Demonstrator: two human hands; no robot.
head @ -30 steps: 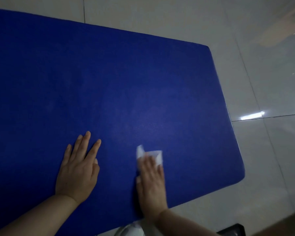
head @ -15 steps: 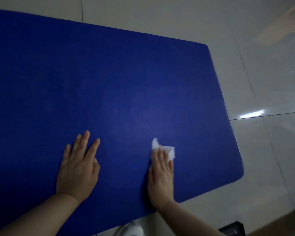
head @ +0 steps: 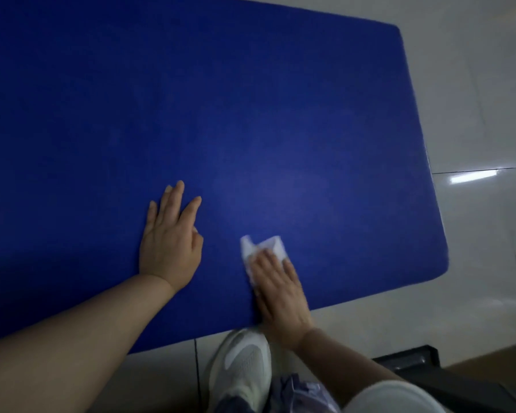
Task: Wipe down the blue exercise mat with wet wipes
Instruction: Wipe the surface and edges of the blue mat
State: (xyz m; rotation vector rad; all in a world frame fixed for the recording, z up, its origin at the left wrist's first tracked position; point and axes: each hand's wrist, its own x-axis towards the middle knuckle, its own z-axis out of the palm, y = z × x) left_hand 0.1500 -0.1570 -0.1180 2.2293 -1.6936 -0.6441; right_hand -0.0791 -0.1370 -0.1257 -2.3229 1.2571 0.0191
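Note:
The blue exercise mat (head: 251, 114) lies flat on a pale tiled floor and fills most of the view. My left hand (head: 170, 242) rests flat on it near its front edge, fingers straight. To the right, my right hand (head: 277, 290) presses a white wet wipe (head: 265, 245) onto the mat with straight fingers. The wipe sticks out beyond the fingertips, and the rest of it is hidden under the palm.
Glossy white floor tiles (head: 474, 248) surround the mat on the right and front. A white sneaker (head: 242, 368) stands on the floor just before the mat's front edge. A dark object (head: 414, 359) lies at the lower right.
My right hand has slid the wipe back toward the mat's front edge. The view has shifted down, so my shoe and knee now show. My left hand stays put.

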